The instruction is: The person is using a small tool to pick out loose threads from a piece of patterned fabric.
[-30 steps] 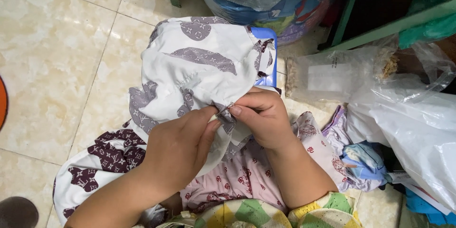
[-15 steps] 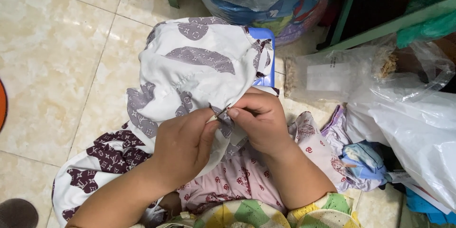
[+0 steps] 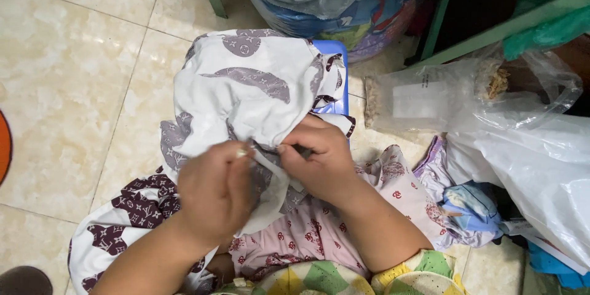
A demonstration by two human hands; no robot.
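Hand-sewing or picking at a seam on the white patterned cloth (image 3: pixel 246 92), which is bunched over a blue stool (image 3: pixel 335 55) and trails down to the tile floor (image 3: pixel 74 86) by the lap. To do this well, my judgement: keep the fabric edge taut between both hands, work close to the pinch point, small pulls only so the cloth doesn't slip or pucker. Left hand (image 3: pixel 215 193) has fingers closed, thumb and forefinger pinched on something small and pale at the cloth edge, maybe a needle or thread, too small to tell. Right hand (image 3: pixel 316 163) is curled shut, clamped on a fold of the same cloth, just beside the left. Clear plastic bags (image 3: pixel 491 117) sit to the right.
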